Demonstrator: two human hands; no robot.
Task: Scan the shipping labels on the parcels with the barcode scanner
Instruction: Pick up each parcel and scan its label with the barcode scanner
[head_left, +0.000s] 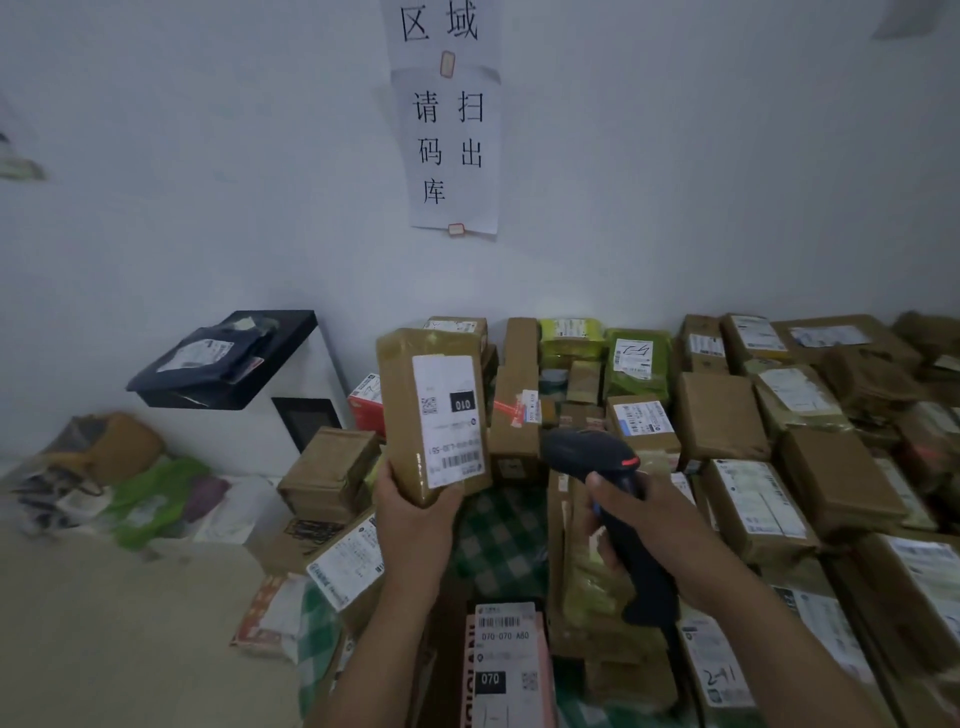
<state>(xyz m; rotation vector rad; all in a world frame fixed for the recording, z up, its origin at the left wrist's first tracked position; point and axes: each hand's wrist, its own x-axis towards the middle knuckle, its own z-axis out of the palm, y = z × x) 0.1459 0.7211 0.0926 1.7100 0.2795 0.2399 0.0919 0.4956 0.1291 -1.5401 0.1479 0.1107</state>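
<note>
My left hand (410, 512) grips the bottom of a tall brown cardboard parcel (402, 410) and holds it upright in front of me. Its white shipping label (451, 421), with a barcode near the lower end, faces the camera. My right hand (631, 512) grips the handle of a black barcode scanner (597, 454) with a red trigger. The scanner's head sits just right of the parcel, level with its lower half, pointing away toward the pile.
Many brown boxes and green mailers (636, 358) cover a checked cloth (498, 535) ahead and to the right, against a white wall. A pink labelled box (506, 670) lies below my hands. A white cabinet (249, 415) with a black top and bags (150, 493) stand on the left.
</note>
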